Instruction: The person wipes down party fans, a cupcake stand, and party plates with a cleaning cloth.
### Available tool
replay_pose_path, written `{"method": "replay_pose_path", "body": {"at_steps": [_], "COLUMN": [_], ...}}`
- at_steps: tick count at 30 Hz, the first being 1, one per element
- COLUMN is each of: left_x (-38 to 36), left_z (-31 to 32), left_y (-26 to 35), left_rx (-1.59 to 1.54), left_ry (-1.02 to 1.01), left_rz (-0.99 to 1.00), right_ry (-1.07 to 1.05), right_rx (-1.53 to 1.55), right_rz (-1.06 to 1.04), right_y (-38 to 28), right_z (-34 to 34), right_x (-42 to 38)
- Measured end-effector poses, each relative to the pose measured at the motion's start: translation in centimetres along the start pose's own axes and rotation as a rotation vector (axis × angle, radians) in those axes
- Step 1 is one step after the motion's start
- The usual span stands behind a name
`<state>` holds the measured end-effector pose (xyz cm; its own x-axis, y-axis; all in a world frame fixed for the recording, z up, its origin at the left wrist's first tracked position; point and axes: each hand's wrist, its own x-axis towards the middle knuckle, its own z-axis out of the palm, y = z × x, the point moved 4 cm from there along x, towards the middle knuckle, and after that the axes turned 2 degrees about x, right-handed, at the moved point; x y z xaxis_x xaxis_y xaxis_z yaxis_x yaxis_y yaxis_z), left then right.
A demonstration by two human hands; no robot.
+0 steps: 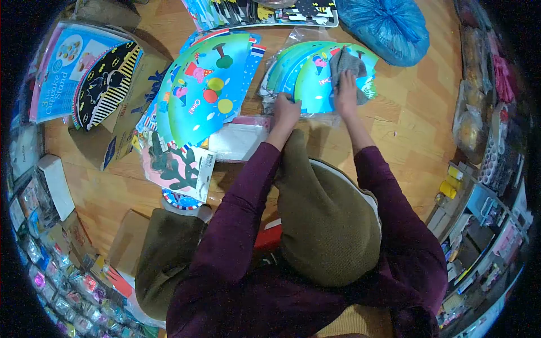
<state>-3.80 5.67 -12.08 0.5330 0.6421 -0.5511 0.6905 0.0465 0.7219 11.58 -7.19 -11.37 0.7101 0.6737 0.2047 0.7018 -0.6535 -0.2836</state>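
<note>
My left hand [286, 110] is closed at the lower left edge of a fan-shaped printed card [313, 81], its fingers curled at the border. This card lies on top of a stack of similar blue and green cards with cartoon pictures. A grey cloth [341, 65] is under my right hand [346, 94], which holds it pressed against the right part of the card. Left of the stack, a larger spread of the same cards [194, 90] shows cartoon pigs, a tree and the word "Oinki". Clear plastic wrap [304, 35] shows behind the stack.
A blue plastic bag [389, 28] sits at the back right, beside a tray of printed pieces [270, 21]. At left stands a cardboard box [121, 129] with a cupcake stand pack [59, 73]. Packaged goods line both sides. A clear flat packet [239, 141] lies near my left forearm.
</note>
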Motion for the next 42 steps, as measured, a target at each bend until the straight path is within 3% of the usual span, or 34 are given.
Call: {"method": "replay_pose_path", "body": {"at_steps": [4, 7, 8, 10, 13, 16, 17, 21, 24, 27, 29, 32, 34, 36, 37, 39, 40, 42], "left_x": [1.7, 2.6, 2.6, 1.6, 0.4, 0.3, 0.1, -1.0, -0.9, -0.8, -0.2, -2.0, -2.3, -2.7, -3.0, -3.5, -3.7, -3.7], "left_z": [1.6, 2.3, 2.2, 0.6, -0.9, -0.7, -0.6, -1.0, -1.1, -1.2, -1.4, -3.5, -4.0, -4.5, -4.6, -5.0, -5.2, -5.1], "left_y": [-0.1, -1.6, -1.5, -0.6, -0.2, -0.5, -0.7, 0.1, -0.2, -0.5, -0.5, 3.1, 3.5, 4.1, 4.5, 5.3, 5.8, 5.5], "left_rx": [0.094, -0.041, -0.039, 0.098, 0.000, -0.059, -0.154, -0.280, -0.317, -0.333, 0.143, 0.363, 0.400, 0.433, 0.503, 0.572, 0.600, 0.627], "left_ry": [-0.097, -0.178, -0.185, -0.082, -0.098, -0.222, -0.243, -0.265, -0.257, -0.248, -0.061, 0.001, 0.030, 0.064, 0.071, 0.078, 0.046, 0.016], "left_rz": [0.159, -0.016, -0.007, 0.065, 0.106, 0.054, 0.003, -0.042, -0.045, -0.080, 0.185, 0.215, 0.290, 0.363, 0.361, 0.359, 0.341, 0.325], "right_ry": [-0.086, 0.035, -0.123, -0.263, -0.374, -0.220, -0.217, -0.137, -0.106, -0.150, -0.132, -0.031, 0.045, 0.001, 0.000, 0.249, 0.248, 0.325], "right_rx": [0.045, 0.152, 0.350, 0.518, 0.515, 0.137, 0.121, -0.095, -0.116, -0.032, -0.008, 0.021, 0.025, 0.210, 0.212, 0.370, 0.369, 0.737], "right_rz": [0.092, -0.145, -0.135, -0.323, -0.248, -0.386, -0.226, 0.069, 0.225, 0.255, 0.271, 0.273, 0.249, 0.440, 0.436, 0.509, 0.509, 0.666], "right_y": [-1.7, -4.4, -5.2, -6.9, -8.5, -6.7, -5.2, 2.2, 6.8, 7.9, 7.7, 7.7, 6.9, 6.6, 7.0, 8.4, 8.9, 10.2], "right_z": [1.2, 0.7, 1.3, 5.1, 3.8, 2.6, 2.6, 1.8, 1.5, 1.2, 1.0, 0.8, -0.3, -1.6, -1.0, -0.7, -0.8, -0.7], "right_x": [-0.6, -1.1, -1.7, -4.6, -4.8, -1.6, -0.1, 4.5, 5.7, 5.1, 4.3, 3.2, 3.2, 3.4, 3.3, 2.8, 2.7, 2.3]}}
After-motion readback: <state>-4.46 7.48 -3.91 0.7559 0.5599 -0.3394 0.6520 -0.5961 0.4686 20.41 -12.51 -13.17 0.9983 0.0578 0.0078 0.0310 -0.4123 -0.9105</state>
